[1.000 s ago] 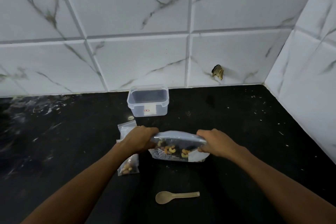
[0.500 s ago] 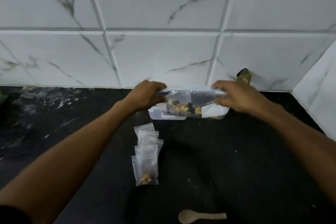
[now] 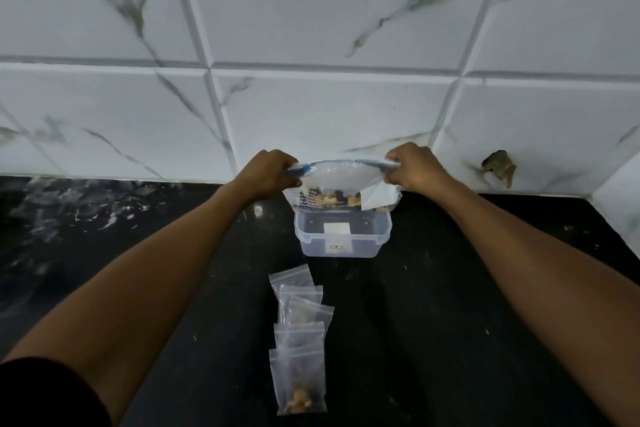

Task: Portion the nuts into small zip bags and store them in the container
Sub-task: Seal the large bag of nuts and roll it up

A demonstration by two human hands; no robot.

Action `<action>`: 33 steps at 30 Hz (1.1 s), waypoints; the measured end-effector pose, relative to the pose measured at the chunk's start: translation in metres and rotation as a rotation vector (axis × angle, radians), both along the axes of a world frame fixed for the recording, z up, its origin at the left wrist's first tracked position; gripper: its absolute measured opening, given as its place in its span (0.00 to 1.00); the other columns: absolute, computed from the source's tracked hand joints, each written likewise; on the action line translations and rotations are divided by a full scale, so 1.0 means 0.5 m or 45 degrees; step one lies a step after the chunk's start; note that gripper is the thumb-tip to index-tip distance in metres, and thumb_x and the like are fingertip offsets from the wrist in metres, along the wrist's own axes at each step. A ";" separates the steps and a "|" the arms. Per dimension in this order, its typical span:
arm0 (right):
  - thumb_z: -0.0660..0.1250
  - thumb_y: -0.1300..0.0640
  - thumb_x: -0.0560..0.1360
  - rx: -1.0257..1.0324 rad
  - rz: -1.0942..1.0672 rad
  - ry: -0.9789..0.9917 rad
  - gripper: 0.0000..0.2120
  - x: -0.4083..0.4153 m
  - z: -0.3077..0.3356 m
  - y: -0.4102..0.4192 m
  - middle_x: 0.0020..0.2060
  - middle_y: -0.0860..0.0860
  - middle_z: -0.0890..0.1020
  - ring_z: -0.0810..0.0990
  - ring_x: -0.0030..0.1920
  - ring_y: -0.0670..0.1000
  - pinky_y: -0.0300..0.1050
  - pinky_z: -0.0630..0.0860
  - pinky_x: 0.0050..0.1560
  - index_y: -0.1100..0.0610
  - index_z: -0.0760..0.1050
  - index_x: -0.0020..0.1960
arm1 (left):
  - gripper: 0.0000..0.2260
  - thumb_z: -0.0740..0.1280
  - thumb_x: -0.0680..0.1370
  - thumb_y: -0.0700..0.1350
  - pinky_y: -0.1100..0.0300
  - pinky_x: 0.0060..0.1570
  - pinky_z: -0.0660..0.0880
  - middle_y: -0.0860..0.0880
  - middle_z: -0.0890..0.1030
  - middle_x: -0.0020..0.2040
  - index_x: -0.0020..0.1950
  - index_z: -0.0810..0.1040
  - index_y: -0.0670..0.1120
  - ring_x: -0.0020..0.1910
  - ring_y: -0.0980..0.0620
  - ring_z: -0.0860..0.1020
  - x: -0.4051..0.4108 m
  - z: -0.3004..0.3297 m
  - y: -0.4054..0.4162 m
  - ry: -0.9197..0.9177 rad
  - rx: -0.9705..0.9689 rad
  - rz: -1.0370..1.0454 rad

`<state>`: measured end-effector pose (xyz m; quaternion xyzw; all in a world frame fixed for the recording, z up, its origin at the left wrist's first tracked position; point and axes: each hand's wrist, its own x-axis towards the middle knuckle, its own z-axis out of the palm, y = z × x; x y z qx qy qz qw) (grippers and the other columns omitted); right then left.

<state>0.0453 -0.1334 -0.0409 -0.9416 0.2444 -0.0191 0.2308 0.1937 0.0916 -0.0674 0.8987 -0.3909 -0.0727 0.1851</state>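
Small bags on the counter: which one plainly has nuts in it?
The nearest bag, at the bottom of the row: a brown clump of nuts sits in its lower end. The farthest bag looks empty.

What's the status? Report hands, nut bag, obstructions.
Left hand and right hand grip big nut bag at top corners. Bag above open container. Small zip bags nearer; path unobstructed.

container (image 3: 341, 236) behind small bags (image 3: 299, 340)
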 end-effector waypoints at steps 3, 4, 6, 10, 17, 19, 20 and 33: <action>0.71 0.65 0.69 0.119 -0.077 -0.031 0.06 0.020 -0.041 -0.018 0.35 0.59 0.75 0.74 0.36 0.54 0.43 0.64 0.33 0.66 0.75 0.40 | 0.09 0.71 0.77 0.46 0.55 0.42 0.70 0.43 0.83 0.43 0.48 0.82 0.40 0.41 0.46 0.77 0.013 -0.017 -0.015 0.049 -0.014 0.013; 0.71 0.65 0.69 0.161 -0.098 -0.042 0.06 0.024 -0.051 -0.025 0.35 0.60 0.76 0.75 0.36 0.55 0.44 0.65 0.33 0.66 0.75 0.40 | 0.09 0.71 0.76 0.46 0.54 0.43 0.71 0.43 0.82 0.42 0.47 0.82 0.40 0.41 0.45 0.77 0.016 -0.022 -0.021 0.067 -0.023 0.014; 0.72 0.64 0.68 0.247 -0.119 -0.062 0.07 0.029 -0.065 -0.039 0.40 0.62 0.81 0.80 0.40 0.59 0.48 0.75 0.38 0.66 0.79 0.45 | 0.09 0.72 0.76 0.46 0.52 0.45 0.74 0.43 0.83 0.41 0.47 0.83 0.41 0.42 0.44 0.79 0.022 -0.030 -0.033 0.121 -0.038 0.020; 0.73 0.66 0.68 0.459 -0.135 -0.061 0.10 0.036 -0.085 -0.056 0.45 0.64 0.83 0.83 0.45 0.61 0.58 0.81 0.50 0.65 0.80 0.48 | 0.07 0.72 0.75 0.45 0.54 0.45 0.75 0.44 0.82 0.43 0.47 0.82 0.41 0.43 0.46 0.78 0.027 -0.040 -0.054 0.229 -0.038 0.031; 0.68 0.75 0.70 0.999 -0.263 -0.071 0.18 0.044 -0.100 -0.050 0.50 0.60 0.79 0.82 0.45 0.56 0.42 0.83 0.37 0.65 0.74 0.58 | 0.06 0.71 0.75 0.42 0.49 0.49 0.77 0.44 0.83 0.46 0.49 0.80 0.41 0.47 0.44 0.81 0.019 -0.061 -0.068 0.454 -0.114 0.045; 0.66 0.77 0.71 1.152 -0.290 -0.061 0.18 0.046 -0.111 -0.045 0.52 0.61 0.80 0.82 0.47 0.57 0.46 0.83 0.39 0.66 0.74 0.59 | 0.06 0.70 0.75 0.41 0.53 0.47 0.77 0.45 0.83 0.47 0.51 0.79 0.41 0.47 0.45 0.81 0.016 -0.067 -0.071 0.515 -0.138 0.050; 0.65 0.77 0.72 1.203 -0.302 -0.044 0.18 0.045 -0.118 -0.043 0.52 0.61 0.80 0.83 0.49 0.59 0.49 0.82 0.43 0.66 0.74 0.60 | 0.07 0.70 0.75 0.41 0.54 0.46 0.77 0.45 0.83 0.47 0.51 0.79 0.41 0.47 0.46 0.81 0.014 -0.070 -0.073 0.549 -0.147 0.053; 0.74 0.62 0.68 0.338 -0.074 -0.062 0.21 0.063 -0.177 -0.027 0.48 0.54 0.81 0.81 0.47 0.56 0.53 0.81 0.47 0.57 0.73 0.59 | 0.20 0.70 0.76 0.40 0.52 0.46 0.77 0.40 0.80 0.56 0.66 0.68 0.42 0.48 0.44 0.78 -0.021 -0.119 -0.124 0.175 0.057 0.115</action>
